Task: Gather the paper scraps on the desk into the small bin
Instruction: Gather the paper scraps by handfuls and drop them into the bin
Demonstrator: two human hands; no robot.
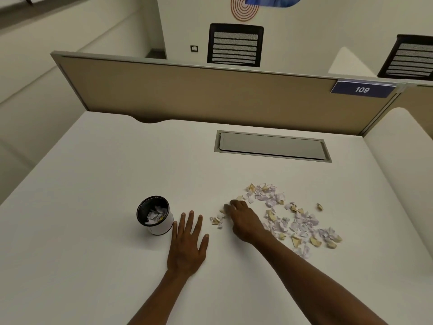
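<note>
The left hand (pixel 187 245) lay flat on the white desk (pixel 93 231), palm down, fingers straight and spread, holding nothing, its little-finger side just beside the small bin (pixel 155 215). The bin stood upright, black inside with a white wall, and already held some crumpled scraps. The right hand (pixel 243 221) reached over the left edge of the paper scraps (pixel 293 221), fingers curled down onto a few pieces (whether it actually pinched any could not be told). The scraps, white, lilac and yellowish, lay scattered to the right of both hands, well apart from the bin. Behind, a cable hatch (pixel 271 146) sat in the desk, and a partition (pixel 210 95) carried a blue 109 tag (pixel 362 89)
</note>
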